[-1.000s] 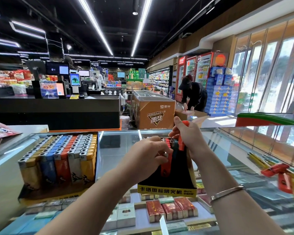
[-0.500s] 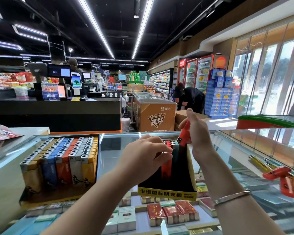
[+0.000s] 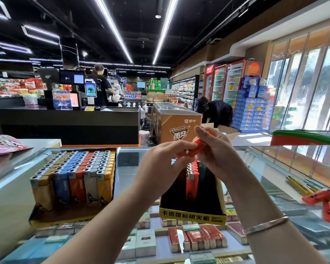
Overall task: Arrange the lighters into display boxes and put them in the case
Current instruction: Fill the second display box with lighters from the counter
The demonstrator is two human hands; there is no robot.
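Head view: both hands are gripping one orange plastic lighter [image 3: 197, 147] above the black, yellow-fronted cardboard display box [image 3: 192, 218] at five o'clock; left hand [image 3: 161, 168] fingers are curling round its lower end, right hand [image 3: 215, 155] fingers are pinching its top.

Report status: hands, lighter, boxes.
Both hands, left hand and right hand, holding one orange lighter above the black display box, partly filled. Full box at left. Nothing blocking.
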